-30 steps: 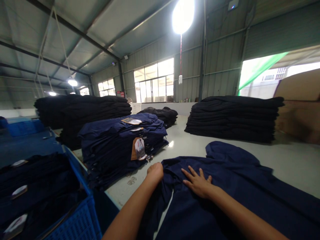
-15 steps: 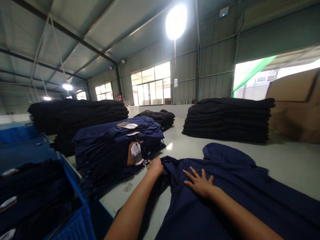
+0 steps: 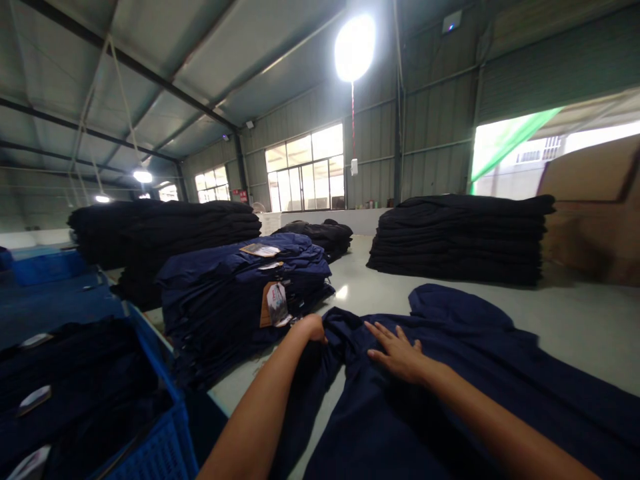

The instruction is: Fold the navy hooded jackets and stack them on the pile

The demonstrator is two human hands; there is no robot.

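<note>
A navy hooded jacket (image 3: 465,380) lies spread over the pale table in front of me, its hood toward the far side. My left hand (image 3: 311,328) is closed on the jacket's left edge near the bunched cloth; its fingertips are mostly hidden. On the jacket's upper part rests my right hand (image 3: 400,353), palm down with the fingers stretched out. Just beyond my left hand stands a stack of folded navy garments (image 3: 240,293) with paper hang tags (image 3: 275,303) on it.
Black garment piles stand at the right (image 3: 460,240), at the back left (image 3: 190,227) and in the middle distance (image 3: 320,237). A blue plastic crate (image 3: 165,427) with tagged dark garments is at the lower left. Cardboard boxes (image 3: 590,220) are at the far right.
My left hand has turned, its wrist bending more over the jacket's edge. The right hand stays on the cloth, its fingers drawn a little closer together. The view has shifted slightly.
</note>
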